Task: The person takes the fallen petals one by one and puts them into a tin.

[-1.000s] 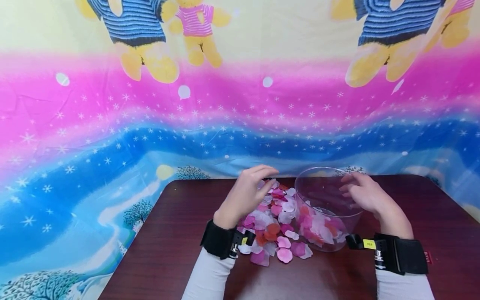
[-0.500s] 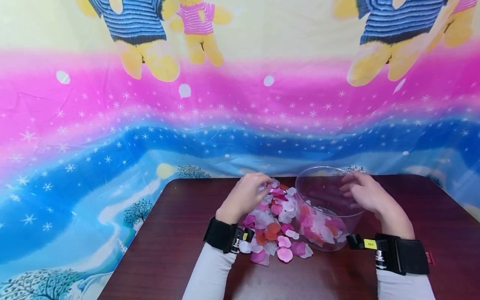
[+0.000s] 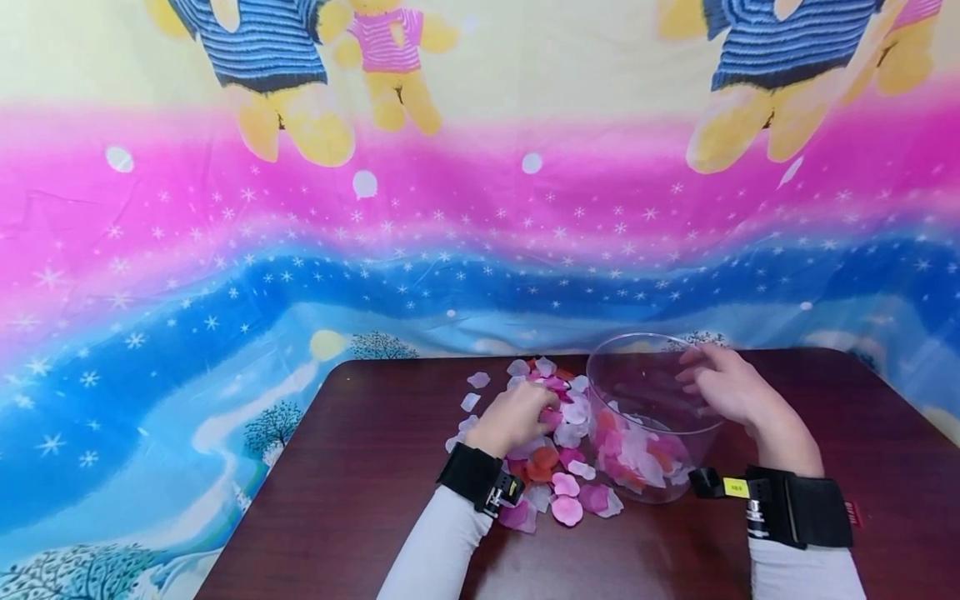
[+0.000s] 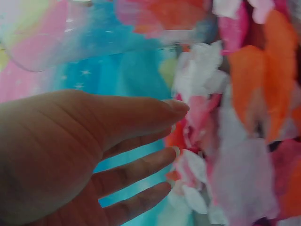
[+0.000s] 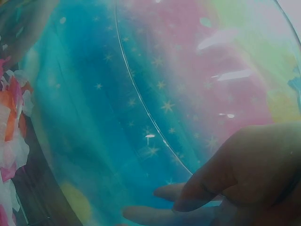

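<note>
A heap of pink, white and orange petals (image 3: pixel 558 479) lies on the dark brown table (image 3: pixel 360 467). My left hand (image 3: pixel 536 410) lies on the heap's left side; in the left wrist view my left hand (image 4: pixel 174 136) has nearly straight fingers whose tips touch the petals (image 4: pixel 235 141). Right of the heap stands a clear round container (image 3: pixel 637 375) with several petals in its bottom. My right hand (image 3: pixel 693 375) holds its right rim. In the right wrist view my right hand (image 5: pixel 178 197) has thumb and fingers against the clear container (image 5: pixel 141 70).
A few loose petals (image 3: pixel 474 392) lie apart at the heap's far left. A bright printed cloth (image 3: pixel 225 275) hangs behind the table and drapes over its left edge. Bare table top shows to the left, right and front of the heap.
My left hand has drawn back from the far side of the heap toward me and dropped onto the petals, leaving a few petals scattered at the far left. The right hand and container have stayed put.
</note>
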`<state>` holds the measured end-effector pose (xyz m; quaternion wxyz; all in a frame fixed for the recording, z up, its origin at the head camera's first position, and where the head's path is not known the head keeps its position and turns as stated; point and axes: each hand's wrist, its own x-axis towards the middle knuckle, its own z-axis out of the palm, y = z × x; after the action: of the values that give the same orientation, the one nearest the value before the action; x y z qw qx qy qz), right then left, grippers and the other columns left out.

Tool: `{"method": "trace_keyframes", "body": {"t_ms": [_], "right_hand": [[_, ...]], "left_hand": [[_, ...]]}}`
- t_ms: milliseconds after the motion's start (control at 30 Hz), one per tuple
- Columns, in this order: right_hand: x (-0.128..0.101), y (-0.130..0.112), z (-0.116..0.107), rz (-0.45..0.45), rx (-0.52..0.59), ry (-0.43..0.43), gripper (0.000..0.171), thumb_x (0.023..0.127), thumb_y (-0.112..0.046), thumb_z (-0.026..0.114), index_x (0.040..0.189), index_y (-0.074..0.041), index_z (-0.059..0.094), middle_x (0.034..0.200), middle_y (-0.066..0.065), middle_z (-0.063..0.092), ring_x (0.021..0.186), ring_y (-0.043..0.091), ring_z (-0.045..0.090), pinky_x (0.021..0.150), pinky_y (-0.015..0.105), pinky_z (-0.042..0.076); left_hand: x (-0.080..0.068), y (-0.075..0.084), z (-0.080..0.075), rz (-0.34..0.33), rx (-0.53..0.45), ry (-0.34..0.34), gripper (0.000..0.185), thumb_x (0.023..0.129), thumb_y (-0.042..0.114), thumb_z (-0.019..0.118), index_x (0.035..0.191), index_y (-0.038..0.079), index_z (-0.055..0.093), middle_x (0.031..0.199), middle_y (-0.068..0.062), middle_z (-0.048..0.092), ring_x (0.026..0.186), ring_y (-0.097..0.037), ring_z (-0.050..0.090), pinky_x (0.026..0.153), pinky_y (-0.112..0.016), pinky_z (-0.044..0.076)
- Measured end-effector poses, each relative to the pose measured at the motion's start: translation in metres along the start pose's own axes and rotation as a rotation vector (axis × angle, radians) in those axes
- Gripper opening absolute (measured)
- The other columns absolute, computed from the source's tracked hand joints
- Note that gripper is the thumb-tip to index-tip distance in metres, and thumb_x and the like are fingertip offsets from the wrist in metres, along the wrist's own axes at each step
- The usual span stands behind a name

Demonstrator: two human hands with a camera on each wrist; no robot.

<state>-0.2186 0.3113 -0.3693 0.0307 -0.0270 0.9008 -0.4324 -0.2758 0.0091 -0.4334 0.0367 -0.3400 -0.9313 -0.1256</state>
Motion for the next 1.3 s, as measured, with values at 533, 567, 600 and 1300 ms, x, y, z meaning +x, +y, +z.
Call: {"method": "trace_keyframes", "body": {"t_ms": [533, 567, 600, 1300], "right_hand": [[0.000, 0.000, 0.002, 0.001, -0.003, 0.003, 0.042, 0.106, -0.008, 0.029, 0.142, 0.014, 0.035, 0.134, 0.040, 0.052, 0.121, 0.054, 0.056, 0.084, 0.052, 0.058], [0.000, 0.000, 0.002, 0.000, -0.003, 0.003, 0.042, 0.106, -0.007, 0.029, 0.141, 0.014, 0.035, 0.134, 0.040, 0.052, 0.121, 0.054, 0.056, 0.083, 0.052, 0.058], [0.000, 0.000, 0.002, -0.002, -0.001, 0.003, 0.042, 0.106, -0.007, 0.029, 0.141, 0.014, 0.035, 0.134, 0.040, 0.052, 0.120, 0.054, 0.056, 0.083, 0.052, 0.058], [0.000, -0.001, 0.000, 0.002, -0.015, -0.002, 0.041, 0.107, -0.008, 0.030, 0.142, 0.014, 0.035, 0.134, 0.040, 0.052, 0.121, 0.054, 0.056, 0.083, 0.051, 0.059]], "left_hand": [[0.003, -0.006, 0.017, -0.034, 0.088, 0.022, 0.011, 0.094, 0.016, 0.075, 0.085, 0.021, 0.072, 0.081, 0.008, 0.060, 0.080, -0.011, 0.059, 0.069, -0.027, 0.047], [0.003, -0.006, 0.017, -0.035, 0.091, 0.025, 0.011, 0.095, 0.016, 0.074, 0.086, 0.021, 0.074, 0.081, 0.008, 0.061, 0.081, -0.010, 0.060, 0.068, -0.027, 0.047], [0.003, -0.006, 0.016, -0.038, 0.090, 0.026, 0.010, 0.095, 0.016, 0.074, 0.087, 0.022, 0.075, 0.081, 0.008, 0.062, 0.081, -0.010, 0.060, 0.068, -0.027, 0.047], [-0.007, -0.012, -0.030, -0.006, -0.038, 0.157, 0.012, 0.096, 0.008, 0.071, 0.100, 0.014, 0.080, 0.092, 0.003, 0.074, 0.085, -0.010, 0.066, 0.075, -0.025, 0.054]]}}
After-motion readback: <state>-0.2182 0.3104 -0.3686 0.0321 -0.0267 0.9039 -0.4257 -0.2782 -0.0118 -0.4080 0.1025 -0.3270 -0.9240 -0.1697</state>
